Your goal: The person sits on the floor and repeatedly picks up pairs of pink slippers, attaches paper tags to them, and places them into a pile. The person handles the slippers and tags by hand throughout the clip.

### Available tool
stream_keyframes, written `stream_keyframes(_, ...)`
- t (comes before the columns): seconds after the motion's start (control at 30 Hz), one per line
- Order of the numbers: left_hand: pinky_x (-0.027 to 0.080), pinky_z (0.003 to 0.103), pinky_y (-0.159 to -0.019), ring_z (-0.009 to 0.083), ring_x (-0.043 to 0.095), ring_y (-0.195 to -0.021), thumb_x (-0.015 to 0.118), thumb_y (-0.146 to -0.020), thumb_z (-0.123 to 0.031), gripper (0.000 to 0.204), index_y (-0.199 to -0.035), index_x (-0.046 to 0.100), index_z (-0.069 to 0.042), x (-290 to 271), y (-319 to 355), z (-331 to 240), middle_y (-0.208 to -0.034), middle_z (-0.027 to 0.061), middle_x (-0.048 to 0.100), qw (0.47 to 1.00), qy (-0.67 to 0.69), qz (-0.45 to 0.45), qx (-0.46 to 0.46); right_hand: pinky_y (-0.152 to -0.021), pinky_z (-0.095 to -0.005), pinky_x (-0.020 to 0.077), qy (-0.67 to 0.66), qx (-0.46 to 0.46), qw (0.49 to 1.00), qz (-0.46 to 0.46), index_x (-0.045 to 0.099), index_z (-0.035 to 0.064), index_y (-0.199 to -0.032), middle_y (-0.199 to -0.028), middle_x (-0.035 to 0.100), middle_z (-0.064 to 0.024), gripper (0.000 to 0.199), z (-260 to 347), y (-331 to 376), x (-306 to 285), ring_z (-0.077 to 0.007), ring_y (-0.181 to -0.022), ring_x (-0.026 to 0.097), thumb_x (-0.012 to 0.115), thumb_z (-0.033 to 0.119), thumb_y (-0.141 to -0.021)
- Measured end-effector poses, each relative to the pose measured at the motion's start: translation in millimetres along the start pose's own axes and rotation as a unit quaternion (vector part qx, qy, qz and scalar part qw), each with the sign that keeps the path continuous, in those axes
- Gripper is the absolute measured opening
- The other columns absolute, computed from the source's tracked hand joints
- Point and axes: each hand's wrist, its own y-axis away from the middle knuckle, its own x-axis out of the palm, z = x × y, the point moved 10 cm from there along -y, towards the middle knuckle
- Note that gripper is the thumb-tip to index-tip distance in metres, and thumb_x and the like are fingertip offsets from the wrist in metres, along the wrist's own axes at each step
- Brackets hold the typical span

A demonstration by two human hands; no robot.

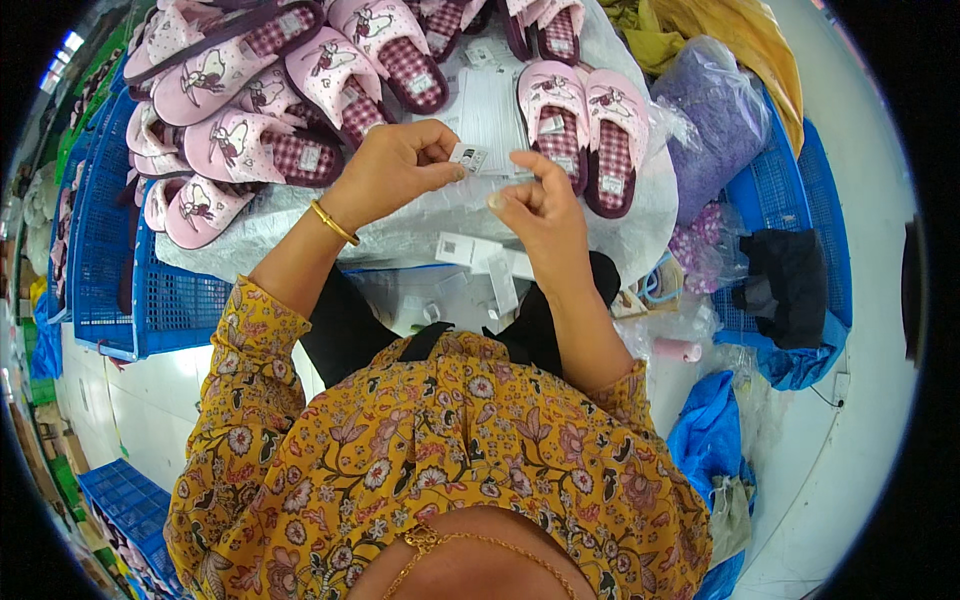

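Pinched between the thumb and fingers of my left hand (400,165) is a small white printed label (468,156). My right hand (548,205) hovers just to its right, thumb and index finger curved and apart, with nothing visible between them. Behind both hands lies a stack of white paper tags (490,108). A pair of pink slippers with dark soles and checked insoles, a left slipper (553,105) and a right slipper (613,130), sits beyond my right hand. White label strips (470,250) hang over the near edge, below my hands.
More pink slippers (228,145) are heaped at the left on the plastic-covered work surface (300,235). Blue crates (180,300) flank it on the left, and another blue crate (745,200) on the right holds a bagged purple bundle (712,120) and black cloth (785,285).
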Motion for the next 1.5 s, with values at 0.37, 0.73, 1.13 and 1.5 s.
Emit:
stream_keyframes(0.37,0.052,0.032,-0.063,0.0223,0.065,-0.068,0.073,-0.079,-0.007,0.022,-0.1,0.069,-0.004,19,27,-44,-0.081,0.0116,0.067,0.966,-0.203,0.011,0.158,-0.07,-0.0228,0.0443,0.027,0.057,0.998,0.008,0.055,-0.0014,-0.121,-0.088,0.065,-0.0047,0.042,-21,-5,13,-0.0086,-0.079,0.058,0.072,0.004,-0.083)
stream_keyframes(0.73,0.052,0.044,-0.068,0.0344,0.065,-0.078,0.062,-0.084,-0.017,0.022,-0.105,0.066,-0.01,39,31,-29,-0.089,0.0115,0.066,0.952,-0.24,0.091,0.163,-0.066,-0.0247,0.0441,-0.085,0.122,0.987,0.066,0.058,-0.0003,-0.11,-0.089,0.063,-0.0042,0.028,-57,-7,16,-0.0097,-0.074,0.055,0.069,-0.001,-0.084)
stream_keyframes(1.13,0.049,0.029,-0.063,0.0099,0.059,-0.069,0.058,-0.097,-0.022,0.02,-0.105,0.062,-0.004,67,44,15,-0.084,0.0038,0.065,0.954,0.067,0.292,-0.031,-0.064,-0.0231,0.0452,-0.104,0.177,0.969,0.138,0.059,0.0033,-0.099,-0.083,0.062,-0.0016,0.023,-83,15,12,-0.009,-0.07,0.056,0.074,-0.001,-0.081)
stream_keyframes(1.5,0.047,0.038,-0.07,0.0261,0.06,-0.076,0.054,-0.096,-0.024,0.018,-0.097,0.057,-0.007,51,49,23,-0.082,0.0108,0.06,0.978,-0.102,0.182,0.03,-0.065,-0.0252,0.0486,0.013,0.156,0.972,0.175,0.056,0.0038,-0.109,-0.084,0.066,-0.006,0.031,-89,27,20,-0.0118,-0.07,0.06,0.072,0.0,-0.082)
